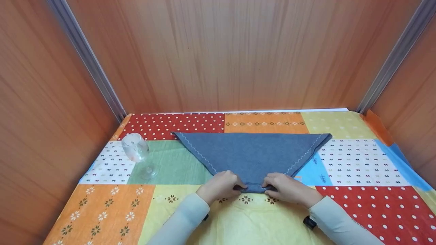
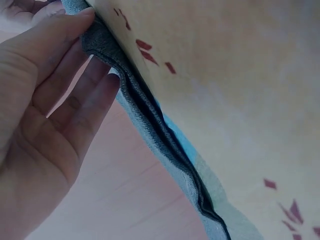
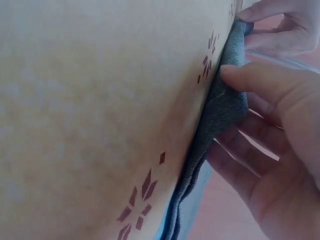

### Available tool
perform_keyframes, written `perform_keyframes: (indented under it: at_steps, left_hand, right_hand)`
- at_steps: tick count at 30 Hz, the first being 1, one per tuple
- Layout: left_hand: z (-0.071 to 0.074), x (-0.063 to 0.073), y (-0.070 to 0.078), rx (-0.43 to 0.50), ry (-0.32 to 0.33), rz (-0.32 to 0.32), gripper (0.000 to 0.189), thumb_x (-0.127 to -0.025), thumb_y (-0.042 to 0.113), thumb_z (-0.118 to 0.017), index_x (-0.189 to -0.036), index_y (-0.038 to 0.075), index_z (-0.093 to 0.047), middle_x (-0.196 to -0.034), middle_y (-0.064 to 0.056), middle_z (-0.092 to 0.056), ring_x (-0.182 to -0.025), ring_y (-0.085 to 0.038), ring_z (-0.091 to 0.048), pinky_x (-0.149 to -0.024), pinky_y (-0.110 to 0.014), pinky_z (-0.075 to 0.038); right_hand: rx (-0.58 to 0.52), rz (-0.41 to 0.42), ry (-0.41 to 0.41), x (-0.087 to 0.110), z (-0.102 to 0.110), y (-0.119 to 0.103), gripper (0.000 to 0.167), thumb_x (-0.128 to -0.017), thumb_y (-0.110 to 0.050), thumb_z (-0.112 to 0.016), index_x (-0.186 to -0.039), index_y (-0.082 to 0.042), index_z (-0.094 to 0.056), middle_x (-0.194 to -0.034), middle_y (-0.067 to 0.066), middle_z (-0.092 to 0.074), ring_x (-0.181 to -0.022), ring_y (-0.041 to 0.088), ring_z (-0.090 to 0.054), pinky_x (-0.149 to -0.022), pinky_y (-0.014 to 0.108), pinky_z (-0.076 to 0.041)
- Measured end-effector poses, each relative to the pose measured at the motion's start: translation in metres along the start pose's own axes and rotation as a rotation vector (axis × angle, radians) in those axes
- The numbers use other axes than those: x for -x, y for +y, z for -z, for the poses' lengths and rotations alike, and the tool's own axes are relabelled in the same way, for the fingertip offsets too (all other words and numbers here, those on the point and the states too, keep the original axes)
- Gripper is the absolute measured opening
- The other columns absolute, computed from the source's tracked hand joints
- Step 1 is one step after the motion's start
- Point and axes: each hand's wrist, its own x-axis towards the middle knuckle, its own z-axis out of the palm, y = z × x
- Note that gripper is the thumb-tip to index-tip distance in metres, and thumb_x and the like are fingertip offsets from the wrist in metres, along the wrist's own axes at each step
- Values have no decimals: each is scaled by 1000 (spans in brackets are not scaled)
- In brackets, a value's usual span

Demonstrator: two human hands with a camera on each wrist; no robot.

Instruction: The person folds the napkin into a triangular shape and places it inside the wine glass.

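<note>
A grey-blue cloth (image 1: 252,153) with pale zigzag stitching lies in front of me, folded so its wide straight edge is at the back. It narrows toward me and ends in a short, turned-over near edge. My left hand (image 1: 223,183) pinches the left end of that edge, and my right hand (image 1: 289,189) pinches the right end. In the left wrist view, the left thumb presses on the layered cloth (image 2: 145,120) with fingers behind it. From the right wrist, the right thumb lies over the cloth (image 3: 220,110), fingers on the other side.
A clear stemmed glass (image 1: 135,148) stands to the left of the cloth. The table is covered by a patchwork-print tablecloth (image 1: 102,211). Wood-look panels (image 1: 238,58) rise at the back and on both sides.
</note>
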Motion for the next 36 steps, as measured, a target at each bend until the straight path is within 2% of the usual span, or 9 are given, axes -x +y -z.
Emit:
perform_keyframes:
  at_steps: [5, 11, 16, 20, 30, 36]
  left_hand:
    - [-1, -1, -6, 53, 7, -7, 23, -88, 18, -79, -112, 20, -79, -103, 5, -75, -92, -7, -69, -81, -20, -53]
    - [-4, -2, -16, 159, 17, -21, 21, -94, 17, -73, -114, 17, -78, -106, 4, -74, -95, -8, -70, -82, -19, -53]
    - [-4, -3, -21, 240, -3, 32, 21, -98, 19, -68, -116, 17, -77, -109, 5, -74, -99, -7, -68, -82, -20, -52]
    - [-4, -4, -24, 283, -12, 76, 20, -98, 21, -67, -116, 17, -77, -109, 7, -73, -103, -6, -66, -88, -22, -51]
    - [-4, -6, -28, 400, -33, 145, 21, -101, 22, -63, -116, 16, -77, -110, 6, -73, -101, -7, -66, -87, -24, -52]
    - [-5, -8, -32, 487, -36, 191, 17, -101, 22, -62, -111, 16, -74, -105, 6, -71, -97, -6, -64, -86, -24, -51]
  right_hand:
    - [-25, -2, 1, -3, 1, 2, 8, -99, -14, -64, -102, -13, -71, -99, -6, -63, -90, 9, -62, -77, 31, -55]
    - [-70, -19, 11, -5, 1, 9, 9, -101, -17, -60, -103, -15, -69, -100, -7, -61, -91, 11, -60, -80, 35, -53]
    - [-186, -100, -24, -5, 2, 16, 12, -103, -22, -57, -106, -18, -68, -102, -10, -58, -92, 11, -56, -81, 35, -50]
    - [-268, -134, -57, -6, 4, 20, 13, -104, -24, -56, -103, -17, -66, -99, -7, -56, -89, 13, -53, -78, 34, -46]
    - [-328, -178, -120, -9, 5, 25, 12, -105, -26, -54, -103, -16, -61, -99, -4, -56, -90, 16, -52, -80, 37, -43]
    - [-370, -193, -103, -11, 4, 26, 10, -105, -20, -54, -110, -11, -53, -92, -1, -56, -83, 15, -53, -75, 32, -44]
